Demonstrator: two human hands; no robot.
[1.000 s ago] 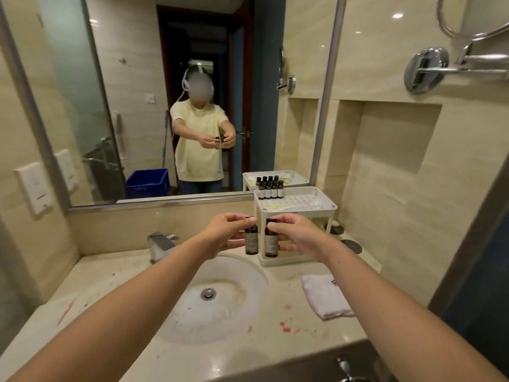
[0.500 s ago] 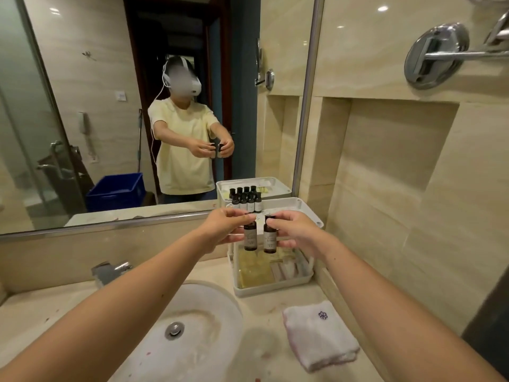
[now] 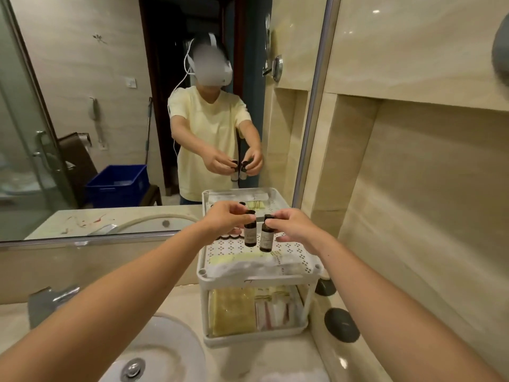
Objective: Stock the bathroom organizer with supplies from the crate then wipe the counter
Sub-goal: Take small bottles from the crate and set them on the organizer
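Above the perforated top shelf of the white two-tier organizer [image 3: 298,253], the left hand [image 3: 224,220] pinches one small dark bottle [image 3: 250,234] by its cap and the right hand [image 3: 296,226] pinches a second dark bottle [image 3: 266,241], both upright, side by side between the hands.

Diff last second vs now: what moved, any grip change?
The left hand with the left bottle and the right hand with the right bottle moved forward, from in front of the organizer to above its perforated top shelf. The view closed in too. Unchanged: each grip still pinches its bottle near the cap, bottles upright, side by side; nothing released; organizer in place on the counter.
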